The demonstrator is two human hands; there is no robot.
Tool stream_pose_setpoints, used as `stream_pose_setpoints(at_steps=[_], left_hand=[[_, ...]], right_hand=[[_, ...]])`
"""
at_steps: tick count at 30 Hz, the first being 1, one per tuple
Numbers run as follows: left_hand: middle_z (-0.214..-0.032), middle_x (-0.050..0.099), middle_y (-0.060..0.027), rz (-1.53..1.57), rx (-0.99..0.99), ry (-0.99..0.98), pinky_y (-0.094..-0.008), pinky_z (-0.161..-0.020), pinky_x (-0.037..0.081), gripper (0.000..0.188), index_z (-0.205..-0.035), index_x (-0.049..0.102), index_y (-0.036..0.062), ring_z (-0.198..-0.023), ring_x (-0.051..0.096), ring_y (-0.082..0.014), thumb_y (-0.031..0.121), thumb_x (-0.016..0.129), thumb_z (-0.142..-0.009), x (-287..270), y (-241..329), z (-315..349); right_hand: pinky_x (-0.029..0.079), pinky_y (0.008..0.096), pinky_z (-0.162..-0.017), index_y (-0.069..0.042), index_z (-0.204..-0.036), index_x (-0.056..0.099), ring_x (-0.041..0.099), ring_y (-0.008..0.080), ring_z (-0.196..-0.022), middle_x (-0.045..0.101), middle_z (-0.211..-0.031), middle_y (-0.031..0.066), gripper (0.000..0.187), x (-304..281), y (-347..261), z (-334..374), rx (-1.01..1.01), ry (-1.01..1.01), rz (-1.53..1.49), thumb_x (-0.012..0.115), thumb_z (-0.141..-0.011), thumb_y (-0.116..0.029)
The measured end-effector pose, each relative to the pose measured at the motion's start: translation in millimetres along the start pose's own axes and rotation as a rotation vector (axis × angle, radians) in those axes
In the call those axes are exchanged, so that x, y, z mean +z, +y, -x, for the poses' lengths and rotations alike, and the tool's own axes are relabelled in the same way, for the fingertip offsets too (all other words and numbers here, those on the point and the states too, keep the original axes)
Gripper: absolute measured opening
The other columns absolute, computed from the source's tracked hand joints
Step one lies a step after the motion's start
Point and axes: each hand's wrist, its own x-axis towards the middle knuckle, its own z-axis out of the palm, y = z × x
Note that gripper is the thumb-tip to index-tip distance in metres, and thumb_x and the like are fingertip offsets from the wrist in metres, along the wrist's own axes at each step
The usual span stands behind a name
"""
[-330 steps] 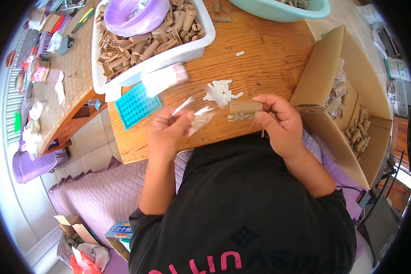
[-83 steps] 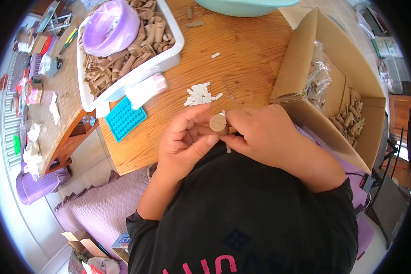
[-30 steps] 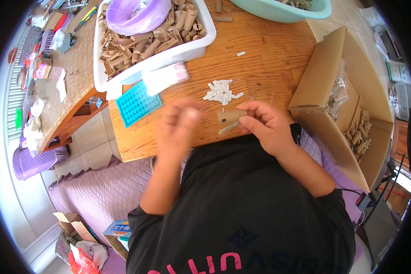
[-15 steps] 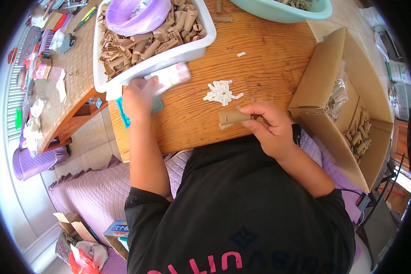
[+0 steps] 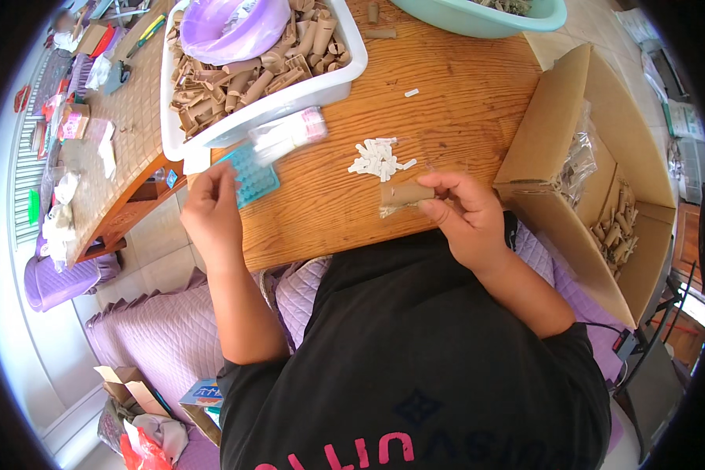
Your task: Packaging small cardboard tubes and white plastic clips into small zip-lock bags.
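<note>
My right hand (image 5: 470,219) pinches one end of a short brown cardboard tube (image 5: 405,193) between thumb and fingers, above the table's near edge. Clear film or dry matter seems to show at the tube's lower side. My left hand (image 5: 214,211) is closed in a pinch beside a blue dimpled mat (image 5: 254,176); anything between its fingertips is too small or hidden. Against that mat lies a clear plastic packet of white sticks (image 5: 290,135) with a pink end. A small heap of white paper-like strips (image 5: 377,159) lies just beyond the tube.
A white bin (image 5: 266,113) full of brown tubes stands at the back left, with a purple basin (image 5: 231,35) on top. A mint-green basin (image 5: 477,19) sits at the far edge. To the right, an open cardboard box (image 5: 544,141) holds more tubes.
My left hand has drawn back from beside the plastic packet, toward me and to the left, uncovering more of the blue mat. The tube in my right hand has turned slightly.
</note>
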Motion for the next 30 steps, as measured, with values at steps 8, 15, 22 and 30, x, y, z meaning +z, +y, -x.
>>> stream_pose_setpoints(at_steps=[8,15,22,30], left_hand=[[-0.064,0.059,-0.0039,0.708,-0.411,-0.436,-0.0195,-0.051,0.044,0.006,-0.077,0.061,-0.0021,-0.054,0.053,-0.0071,0.002,0.065,-0.077,20,48,55],[-0.063,0.059,-0.004,0.738,-0.287,-0.524,-0.0195,-0.05,0.045,0.006,-0.076,0.061,-0.0026,-0.055,0.054,-0.0074,0.0,0.066,-0.076,24,58,63],[-0.068,0.061,-0.0048,0.528,-0.092,-0.452,-0.0194,-0.053,0.045,0.008,-0.077,0.061,-0.0019,-0.058,0.056,-0.0082,0.0,0.068,-0.074,25,69,68],[-0.073,0.062,-0.0078,0.375,0.006,-0.549,-0.0228,-0.055,0.047,0.015,-0.084,0.064,0.0009,-0.063,0.061,-0.0131,0.006,0.071,-0.072,35,74,70]], right_hand=[[0.043,0.0232,-0.068,-0.001,-0.1,0.056,0.053,0.0114,-0.075,0.058,-0.085,0.0047,0.022,1,-1,-3,-0.151,0.096,0.147,0.061,-0.079,-0.002],[0.046,0.0259,-0.065,-0.001,-0.099,0.057,0.057,0.0149,-0.073,0.06,-0.085,0.0081,0.023,-4,-9,-6,-0.24,0.072,0.389,0.062,-0.078,-0.002],[0.04,0.02,-0.064,0.001,-0.1,0.056,0.047,0.0077,-0.07,0.055,-0.081,0.0024,0.023,-3,-11,-4,-0.065,0.04,0.189,0.062,-0.077,0.001],[0.041,0.021,-0.062,0.0,-0.097,0.058,0.049,0.0074,-0.069,0.054,-0.077,0.0011,0.018,-10,-12,-8,0.133,-0.165,0.154,0.061,-0.08,-0.006]])
